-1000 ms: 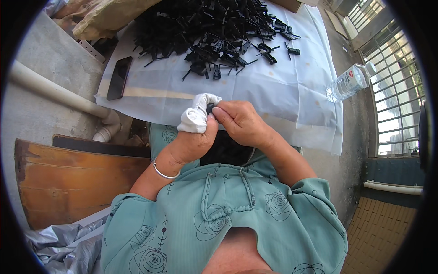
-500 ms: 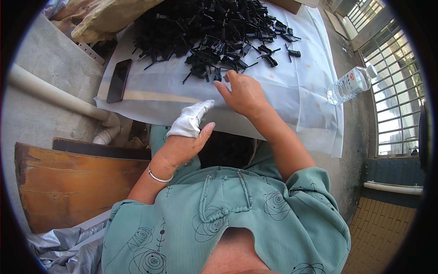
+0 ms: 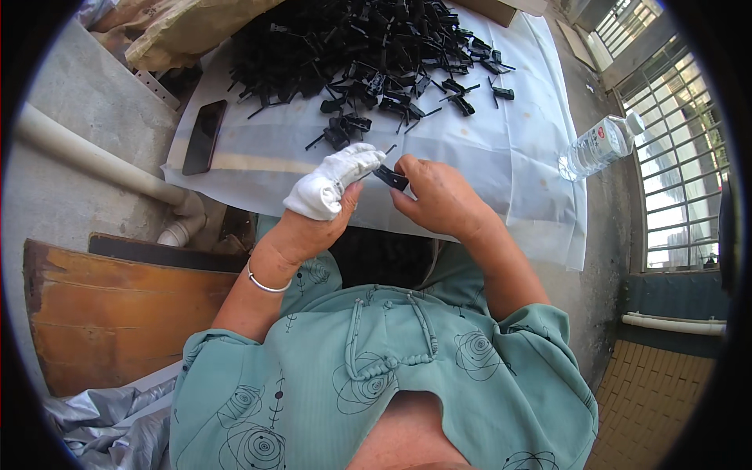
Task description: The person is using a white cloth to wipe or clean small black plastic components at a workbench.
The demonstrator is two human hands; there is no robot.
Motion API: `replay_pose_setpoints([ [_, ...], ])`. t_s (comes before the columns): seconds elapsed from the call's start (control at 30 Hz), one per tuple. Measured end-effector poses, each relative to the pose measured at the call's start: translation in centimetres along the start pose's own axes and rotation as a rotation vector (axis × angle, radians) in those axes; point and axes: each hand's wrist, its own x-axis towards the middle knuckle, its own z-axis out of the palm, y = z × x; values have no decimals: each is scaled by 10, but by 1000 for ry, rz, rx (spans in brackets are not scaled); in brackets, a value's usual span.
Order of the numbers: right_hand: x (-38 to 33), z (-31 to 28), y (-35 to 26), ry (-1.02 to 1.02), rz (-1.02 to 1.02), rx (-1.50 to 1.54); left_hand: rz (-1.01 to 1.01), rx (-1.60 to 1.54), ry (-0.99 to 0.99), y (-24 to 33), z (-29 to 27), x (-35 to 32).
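A small black plastic part (image 3: 391, 178) with a thin stem is held between my two hands, just above the near edge of the table. My right hand (image 3: 440, 196) pinches its right end between thumb and fingers. At its other end, my left hand (image 3: 325, 196) closes on it, a white cloth covering the fingers while the thumb stays bare. The cloth partly hides that grip. Beyond my hands lies a big heap of similar black plastic parts (image 3: 345, 55), a few of them loose at its near side.
White sheeting (image 3: 258, 141) covers the table. A dark phone (image 3: 205, 137) lies at the left, and a clear plastic bottle (image 3: 599, 147) stands near the right edge. Brown wrapping (image 3: 188, 35) is at the far left; a wooden board (image 3: 133, 313) leans below.
My right hand has drawn back from the heap toward me with a black plastic part. My left hand has moved right and up to meet it.
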Motion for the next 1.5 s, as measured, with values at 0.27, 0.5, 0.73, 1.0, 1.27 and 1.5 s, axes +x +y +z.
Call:
replay_pose_setpoints([
  [0.27, -18, -17, -10, -201, -25, 236, 2, 212, -371, 6, 3, -6],
  [0.5, -21, -12, -17, 70, 91, 509, -234, -276, -238, 5, 14, -12],
  [0.73, -24, 17, -39, 462, -521, 171, -344, -684, 95, -5, 29, -11],
  [1.0, -16, 15, -33, 390, 73, 572, -310, -652, 50, 12, 24, -16],
  [1.27, -19, 13, -28, 263, -173, 439, -394, -491, 39, 15, 21, -14],
  [1.5, -20, 12, -28, 335, -209, 485, -397, -625, -11, 10, 15, -10],
])
